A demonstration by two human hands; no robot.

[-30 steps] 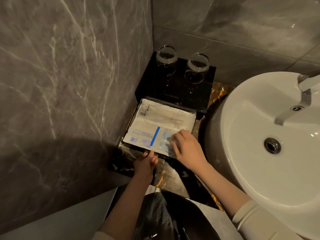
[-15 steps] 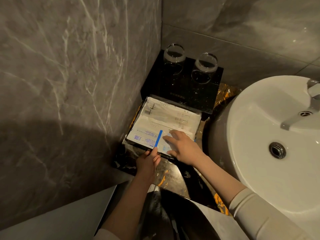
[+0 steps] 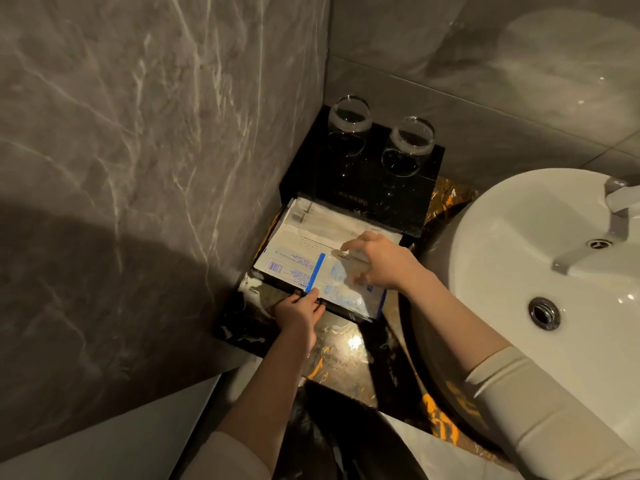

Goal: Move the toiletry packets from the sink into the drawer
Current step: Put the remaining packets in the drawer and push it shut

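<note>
Head view frames are filled by a dark bathroom corner seen from above. The left hand (image 3: 297, 315) is held at the front edge of the black drawer (image 3: 341, 308). Its fingers are curled onto that edge, next to the blue stripe on the front packet. The left arm is stretched up from the bottom of the picture, and the wrist is kept straight.

The right hand (image 3: 379, 261) is laid palm down on the toiletry packets (image 3: 294, 266). Its fingers are bent a little and spread, and the fingertips are pressed on the top packet. Whether anything is pinched under them cannot be told. The right arm is reached in from the lower right, past the sink, and a pale sleeve (image 3: 540, 410) is worn on it.

The packets are found inside the open drawer, stacked flat, white with blue print. One corner of the front packet is hung a bit over the drawer's front edge.

The drawer is pulled out from a black box (image 3: 360, 188) in the corner. Two glasses (image 3: 348, 124) are stood side by side on top of the box. A white sink (image 3: 512, 271) is seen at the right, with a drain hole in it and a tap at its far edge. Grey stone walls (image 3: 138, 133) are seen behind and to the left.
</note>
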